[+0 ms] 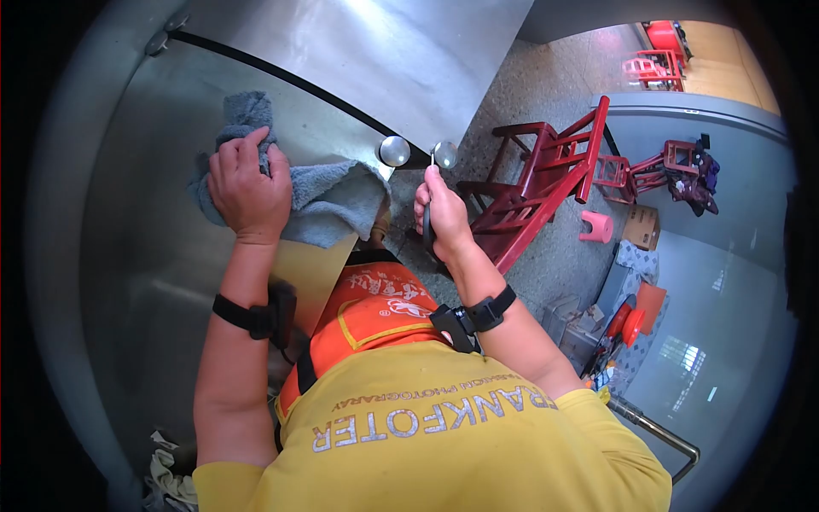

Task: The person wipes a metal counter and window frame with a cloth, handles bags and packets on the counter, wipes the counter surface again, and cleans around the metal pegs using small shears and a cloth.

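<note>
My left hand [249,183] presses a grey-blue towel [337,198] against the brushed steel panel [145,171], fingers curled over its bunched upper part. One end of the towel hangs towards the panel's right edge. My right hand [445,213] is closed around a slim dark-handled tool [428,218]. A thin metal tip shows above the thumb, close to a round metal knob [444,154]; the tool's exact kind is unclear. A second round knob [394,151] sits just left of it, by the dark gap between the two steel panels.
Beyond my right hand stands a dark red wooden chair [537,183] on the speckled floor. Further right are a pink stool [596,226], a cardboard box [641,227] and stacked red stools [665,171]. A metal rail [657,435] is near my right elbow.
</note>
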Tool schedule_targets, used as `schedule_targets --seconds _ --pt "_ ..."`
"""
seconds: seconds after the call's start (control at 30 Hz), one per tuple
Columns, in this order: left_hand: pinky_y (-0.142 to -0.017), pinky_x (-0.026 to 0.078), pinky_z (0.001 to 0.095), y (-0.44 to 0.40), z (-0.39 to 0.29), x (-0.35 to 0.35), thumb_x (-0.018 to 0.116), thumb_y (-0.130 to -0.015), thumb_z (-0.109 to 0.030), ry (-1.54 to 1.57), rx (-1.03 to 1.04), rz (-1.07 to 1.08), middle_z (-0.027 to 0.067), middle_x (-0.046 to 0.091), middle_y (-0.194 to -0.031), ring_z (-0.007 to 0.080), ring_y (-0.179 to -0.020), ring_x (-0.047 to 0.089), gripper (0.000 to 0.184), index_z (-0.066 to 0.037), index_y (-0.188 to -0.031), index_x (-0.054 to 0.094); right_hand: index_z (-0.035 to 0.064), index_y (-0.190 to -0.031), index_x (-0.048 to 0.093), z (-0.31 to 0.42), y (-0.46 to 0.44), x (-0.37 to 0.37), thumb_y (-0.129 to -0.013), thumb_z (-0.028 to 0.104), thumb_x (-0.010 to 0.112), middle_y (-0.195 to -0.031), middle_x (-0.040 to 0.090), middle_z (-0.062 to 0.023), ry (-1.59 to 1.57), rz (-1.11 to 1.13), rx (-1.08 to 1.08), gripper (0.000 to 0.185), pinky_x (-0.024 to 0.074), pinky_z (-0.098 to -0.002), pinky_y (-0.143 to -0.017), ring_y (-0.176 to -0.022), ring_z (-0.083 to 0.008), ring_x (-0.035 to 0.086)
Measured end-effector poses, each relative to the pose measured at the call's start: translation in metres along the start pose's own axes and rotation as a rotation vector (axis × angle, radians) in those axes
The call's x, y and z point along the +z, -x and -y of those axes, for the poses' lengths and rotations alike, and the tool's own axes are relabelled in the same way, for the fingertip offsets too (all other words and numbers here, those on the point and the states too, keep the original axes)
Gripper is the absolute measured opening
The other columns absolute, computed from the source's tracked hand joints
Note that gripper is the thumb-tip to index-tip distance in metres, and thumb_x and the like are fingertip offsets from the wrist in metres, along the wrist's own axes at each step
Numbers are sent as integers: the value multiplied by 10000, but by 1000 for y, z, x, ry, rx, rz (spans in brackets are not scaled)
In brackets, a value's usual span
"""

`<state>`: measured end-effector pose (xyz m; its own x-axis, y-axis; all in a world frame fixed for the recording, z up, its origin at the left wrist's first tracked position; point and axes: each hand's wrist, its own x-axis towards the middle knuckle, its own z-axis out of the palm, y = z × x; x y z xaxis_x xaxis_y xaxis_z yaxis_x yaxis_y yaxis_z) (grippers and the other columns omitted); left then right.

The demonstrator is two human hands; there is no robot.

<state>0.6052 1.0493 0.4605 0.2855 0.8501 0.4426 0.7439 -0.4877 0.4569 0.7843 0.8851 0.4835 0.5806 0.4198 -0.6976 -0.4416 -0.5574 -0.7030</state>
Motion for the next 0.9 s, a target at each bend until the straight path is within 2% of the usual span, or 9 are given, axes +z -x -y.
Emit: schedule_targets --seconds 0.07,0.2,0.27,0.43,0.5,0.63,0.7,0.77,0.9 --pt "-806 453 403 -1 -1 0 619 -787 -163 2 0 -3 56 587 -933 282 -919 555 211 -148 -992 668 148 -638 427 4 -2 -3 -970 529 368 -567 417 5 -169 185 114 508 310 -263 -422 -466 -110 385" --pt "-808 454 402 0 1 1 618 -790 -167 9 6 -9 60 587 -931 285 -913 553 209 -148 -992 668 165 -608 355 4 -14 -7 -976 532 354 -541 353 25 -174 240 73 519 261 -244 -399 -439 -94 325" --pt "-809 454 401 0 1 2 617 -790 -169 10 6 -10 61 586 -931 286 -911 552 209 -148 -991 668 161 -604 355 2 -20 -8 -983 525 339 -535 347 23 -259 403 68 526 263 -244 -405 -437 -97 314" --pt "-810 454 404 -1 2 2 614 -794 -175 -5 21 -8 66 586 -931 291 -909 550 213 -147 -998 666 157 -611 374 -13 -17 -1 -982 519 360 -531 352 29 -220 257 -3 519 283 -244 -431 -448 -100 325" --pt "-810 453 404 0 2 2 615 -794 -177 -8 16 -6 67 586 -931 292 -908 549 213 -147 -999 665 156 -624 397 -23 -15 3 -976 518 384 -538 363 33 -92 48 -134 506 284 -251 -436 -458 -99 335" --pt "-809 453 405 0 2 1 616 -795 -181 -9 32 -5 67 585 -934 291 -910 549 210 -148 -997 664 159 -631 403 -30 -17 15 -974 518 385 -544 361 35 -91 -31 -219 497 295 -256 -447 -464 -98 338" --pt "-808 453 406 -1 2 1 617 -794 -182 -7 18 -6 67 585 -933 291 -911 550 210 -148 -996 664 162 -625 393 -25 -17 18 -973 525 379 -538 356 37 -105 -25 -201 503 294 -254 -438 -452 -97 331" --pt "-808 452 406 0 1 1 618 -794 -182 9 9 -3 67 586 -931 292 -911 551 209 -148 -995 663 165 -621 378 -11 -14 12 -973 531 370 -528 347 37 -197 222 -18 508 284 -258 -422 -437 -97 327" --pt "-806 452 405 -2 0 2 620 -791 -179 6 10 -1 64 587 -933 289 -911 553 211 -149 -994 664 169 -616 359 -7 -12 18 -969 544 368 -518 333 36 -242 213 -3 515 272 -250 -413 -423 -92 323"
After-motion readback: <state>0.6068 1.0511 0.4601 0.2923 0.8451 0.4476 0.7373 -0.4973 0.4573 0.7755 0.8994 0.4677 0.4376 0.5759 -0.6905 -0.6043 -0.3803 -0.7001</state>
